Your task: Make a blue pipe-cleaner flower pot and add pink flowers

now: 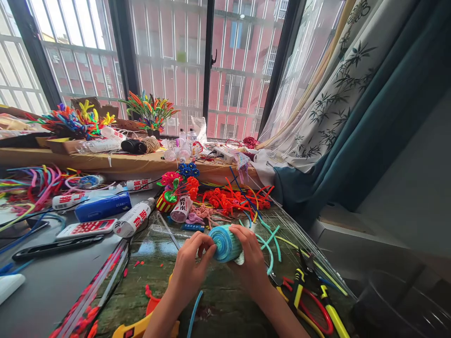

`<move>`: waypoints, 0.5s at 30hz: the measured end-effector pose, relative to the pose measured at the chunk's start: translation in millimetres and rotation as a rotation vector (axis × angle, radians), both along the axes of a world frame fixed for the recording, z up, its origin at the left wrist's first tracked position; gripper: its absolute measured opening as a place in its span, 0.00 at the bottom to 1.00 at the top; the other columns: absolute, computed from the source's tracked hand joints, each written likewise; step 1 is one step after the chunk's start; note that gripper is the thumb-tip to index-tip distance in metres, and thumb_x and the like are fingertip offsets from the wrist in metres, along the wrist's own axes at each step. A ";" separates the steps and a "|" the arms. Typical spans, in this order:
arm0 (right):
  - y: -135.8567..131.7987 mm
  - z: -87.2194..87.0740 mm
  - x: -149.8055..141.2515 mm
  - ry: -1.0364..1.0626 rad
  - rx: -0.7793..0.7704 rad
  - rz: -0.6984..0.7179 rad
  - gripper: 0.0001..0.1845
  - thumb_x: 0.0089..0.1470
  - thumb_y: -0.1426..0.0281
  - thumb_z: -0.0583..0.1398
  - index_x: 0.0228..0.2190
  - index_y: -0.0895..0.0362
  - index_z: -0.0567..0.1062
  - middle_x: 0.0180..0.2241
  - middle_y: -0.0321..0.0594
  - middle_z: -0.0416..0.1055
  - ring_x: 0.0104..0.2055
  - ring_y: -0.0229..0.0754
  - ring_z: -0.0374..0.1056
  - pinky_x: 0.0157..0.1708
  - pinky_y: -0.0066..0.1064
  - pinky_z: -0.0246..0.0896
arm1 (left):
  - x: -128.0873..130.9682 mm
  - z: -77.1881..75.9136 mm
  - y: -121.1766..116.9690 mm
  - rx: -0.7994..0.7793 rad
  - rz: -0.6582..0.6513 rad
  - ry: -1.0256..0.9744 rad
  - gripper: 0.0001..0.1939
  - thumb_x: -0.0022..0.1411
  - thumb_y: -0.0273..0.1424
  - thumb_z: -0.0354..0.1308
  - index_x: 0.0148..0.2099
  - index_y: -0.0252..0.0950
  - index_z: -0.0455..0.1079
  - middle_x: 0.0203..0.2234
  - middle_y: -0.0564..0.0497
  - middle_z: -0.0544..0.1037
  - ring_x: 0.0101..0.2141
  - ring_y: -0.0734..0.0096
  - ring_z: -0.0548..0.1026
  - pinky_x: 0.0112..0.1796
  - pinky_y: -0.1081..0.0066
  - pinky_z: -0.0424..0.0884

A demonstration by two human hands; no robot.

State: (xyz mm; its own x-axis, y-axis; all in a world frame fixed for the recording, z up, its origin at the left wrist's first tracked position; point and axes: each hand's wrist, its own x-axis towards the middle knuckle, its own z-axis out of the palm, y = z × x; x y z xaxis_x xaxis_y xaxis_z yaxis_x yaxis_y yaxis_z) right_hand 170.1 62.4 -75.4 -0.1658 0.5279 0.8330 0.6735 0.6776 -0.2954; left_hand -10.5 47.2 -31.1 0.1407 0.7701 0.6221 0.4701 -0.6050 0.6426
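Both my hands hold a small cylinder wound with teal and blue pipe cleaner [224, 242] over the table. My left hand [193, 266] pinches its left end with fingers curled. My right hand [251, 263] wraps round its right side. Loose teal pipe cleaners [269, 244] trail away just right of my right hand. A pile of red and orange pipe cleaners [229, 199] lies behind the cylinder.
Yellow-handled pliers [326, 300] and red-handled cutters [313, 307] lie at the right. Plastic bottles [134, 219], a blue box [102, 206] and a small pipe-cleaner flower pot [172, 192] stand at the left. A yellow tool [137, 328] lies near the front edge. Curtains [352, 117] hang on the right.
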 end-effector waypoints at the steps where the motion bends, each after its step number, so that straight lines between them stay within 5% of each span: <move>1: 0.0 0.3 0.0 0.000 0.004 0.000 0.34 0.51 0.77 0.61 0.59 0.52 0.61 0.54 0.48 0.69 0.56 0.55 0.67 0.54 0.51 0.67 | 0.0 0.5 0.3 -0.009 0.002 -0.015 0.12 0.66 0.35 0.53 0.30 0.38 0.67 0.24 0.54 0.71 0.26 0.72 0.67 0.29 0.72 0.64; 15: 0.4 -2.4 1.7 0.016 -0.024 0.000 0.40 0.45 0.79 0.58 0.60 0.52 0.60 0.55 0.49 0.69 0.57 0.56 0.66 0.54 0.53 0.67 | -9.3 0.5 4.6 -0.109 0.050 -0.223 0.13 0.65 0.41 0.53 0.32 0.38 0.67 0.23 0.56 0.68 0.26 0.72 0.66 0.28 0.73 0.63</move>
State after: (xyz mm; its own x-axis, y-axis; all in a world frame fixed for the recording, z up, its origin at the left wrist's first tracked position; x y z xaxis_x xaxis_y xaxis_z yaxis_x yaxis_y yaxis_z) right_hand 171.8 62.8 -77.9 -0.1523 0.5476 0.8228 0.6683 0.6704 -0.3225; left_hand -19.7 51.8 -30.6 -0.0305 0.8370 0.5464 0.3374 -0.5059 0.7939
